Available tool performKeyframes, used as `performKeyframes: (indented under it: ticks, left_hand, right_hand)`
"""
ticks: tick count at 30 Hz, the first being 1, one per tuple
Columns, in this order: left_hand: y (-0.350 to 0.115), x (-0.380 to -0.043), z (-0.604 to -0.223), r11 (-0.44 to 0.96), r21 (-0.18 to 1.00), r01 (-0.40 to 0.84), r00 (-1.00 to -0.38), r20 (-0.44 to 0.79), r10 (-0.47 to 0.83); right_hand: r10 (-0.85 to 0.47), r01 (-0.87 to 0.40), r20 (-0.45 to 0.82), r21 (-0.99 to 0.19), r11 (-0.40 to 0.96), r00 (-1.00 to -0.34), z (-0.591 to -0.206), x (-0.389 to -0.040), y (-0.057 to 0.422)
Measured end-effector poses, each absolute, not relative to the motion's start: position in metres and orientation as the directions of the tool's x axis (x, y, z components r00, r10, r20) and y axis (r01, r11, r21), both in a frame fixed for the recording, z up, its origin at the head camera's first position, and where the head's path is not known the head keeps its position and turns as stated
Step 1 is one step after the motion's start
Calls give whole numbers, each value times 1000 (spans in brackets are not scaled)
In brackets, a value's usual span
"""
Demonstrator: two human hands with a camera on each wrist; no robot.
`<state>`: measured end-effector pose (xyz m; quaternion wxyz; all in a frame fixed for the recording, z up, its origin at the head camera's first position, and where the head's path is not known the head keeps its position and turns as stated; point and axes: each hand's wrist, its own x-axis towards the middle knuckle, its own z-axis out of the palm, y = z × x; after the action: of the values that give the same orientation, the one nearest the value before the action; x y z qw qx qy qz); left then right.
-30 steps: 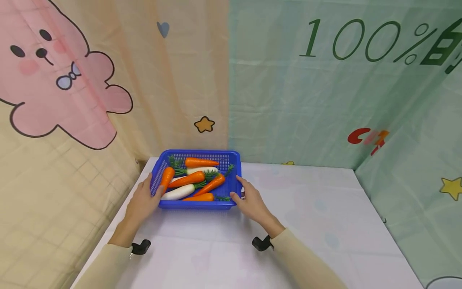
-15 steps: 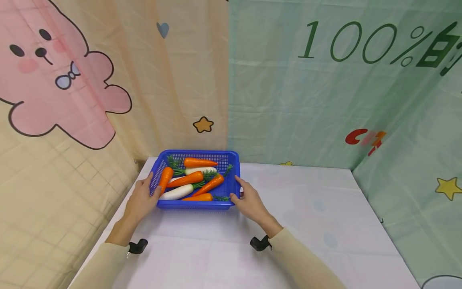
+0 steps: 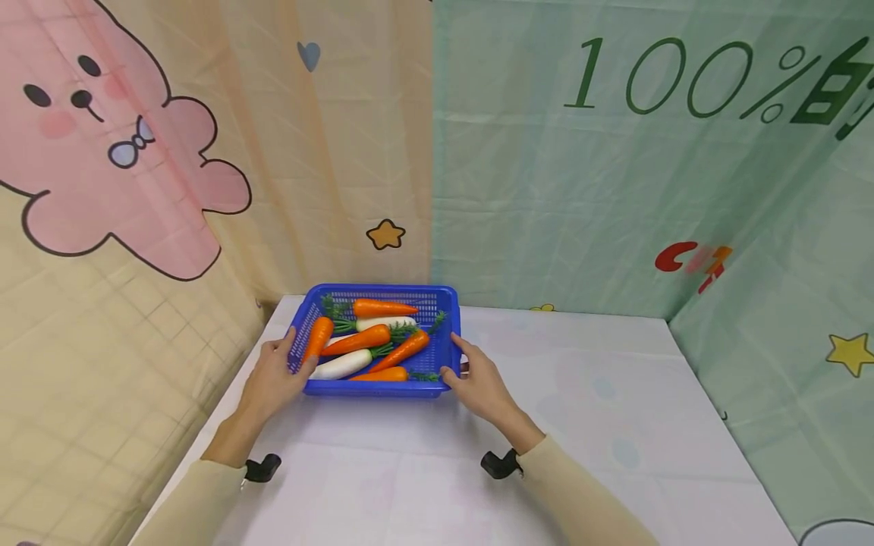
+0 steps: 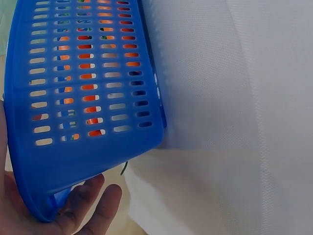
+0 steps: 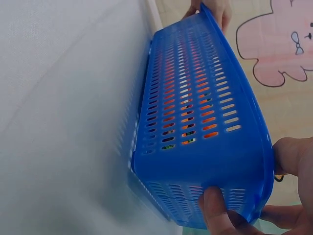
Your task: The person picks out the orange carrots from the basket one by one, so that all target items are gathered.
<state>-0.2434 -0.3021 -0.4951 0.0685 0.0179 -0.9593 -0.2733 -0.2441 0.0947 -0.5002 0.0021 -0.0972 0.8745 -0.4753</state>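
Observation:
A blue plastic basket (image 3: 374,389) with slotted walls is at the far left part of the white table. Inside it lie several orange carrots (image 3: 372,339) and white radishes (image 3: 343,365) with green tops. My left hand (image 3: 269,384) grips the basket's left side, thumb on the rim. The right hand (image 3: 483,387) holds the opposite side near the front corner. In the left wrist view, fingers (image 4: 100,208) reach below the basket wall (image 4: 58,161). The right wrist view shows a fingertip (image 5: 213,200) pressed against the outer wall and the thumb at the rim.
The white-covered table (image 3: 567,425) extends to the right and toward me. A printed curtain (image 3: 546,174) hangs close behind the basket, with more fabric along both sides. Black wrist cameras (image 3: 262,468) sit on both wrists.
The basket has shifted very slightly to the right, with both hands still holding it. Its carrots and radishes lie as before.

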Motion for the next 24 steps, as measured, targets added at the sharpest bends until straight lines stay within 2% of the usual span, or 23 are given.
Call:
performKeyframes:
  ticks: [6, 24]
  left_hand:
    - [-296, -240, -495, 863, 505, -1, -994, 98, -58]
    - [-281, -227, -496, 872, 487, 43, -992, 126, -21]
  right_hand:
    - [-171, -172, 94, -833, 526, -981, -499, -237, 102]
    - [-166, -169, 92, -822, 544, -982, -506, -221, 125]
